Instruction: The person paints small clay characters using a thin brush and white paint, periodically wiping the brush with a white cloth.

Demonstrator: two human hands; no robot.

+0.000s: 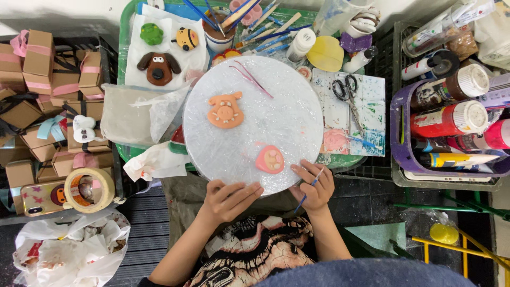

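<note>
A round board wrapped in clear film [287,114] lies in front of me. On it sit an orange pig-face clay figure [226,110] and a small pink paw-shaped clay piece [270,159]. My left hand [229,197] rests on the board's near edge, fingers closed on the rim. My right hand [314,186] holds a thin blue paintbrush [311,188] just right of the paw piece, touching the board's edge.
Clay dog, frog and bee figures [159,68] lie on white paper behind. A cup of brushes [220,26], scissors [348,90] on a paint palette, paint bottles in a purple basket [451,119], small boxes [48,79], a tape roll [89,190] and a phone surround the board.
</note>
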